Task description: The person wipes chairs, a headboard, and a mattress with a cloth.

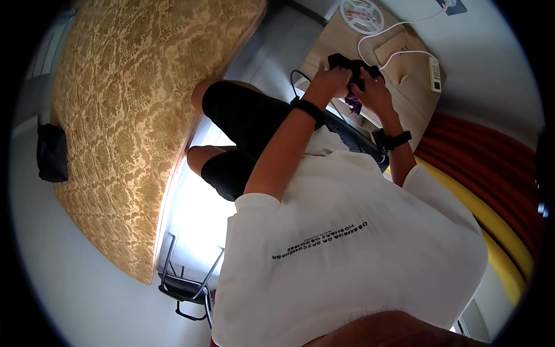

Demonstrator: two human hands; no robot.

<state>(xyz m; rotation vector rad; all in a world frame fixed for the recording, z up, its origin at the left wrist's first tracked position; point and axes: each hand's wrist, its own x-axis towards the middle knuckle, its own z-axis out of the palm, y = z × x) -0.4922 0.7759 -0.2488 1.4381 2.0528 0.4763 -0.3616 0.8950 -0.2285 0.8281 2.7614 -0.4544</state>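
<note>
A bunched black cloth (346,60) with a purple part hanging below it is held over the near edge of the wooden table. My left hand (333,82) grips it from the left, fingers curled into the fabric. On its other side my right hand (374,92) pinches the same cloth, with thumb and fingers bent around it. The hands are close together, and part of the cloth is hidden behind them. Dark bands circle both wrists.
On the wooden table (422,110) are a white reel (362,16), a brown paper piece (399,56), a white cable (399,24) and a pale remote-like device (435,75). A gold-patterned mattress (133,115) lies left. Red curtain (485,150) hangs right; a chair (184,287) stands lower left.
</note>
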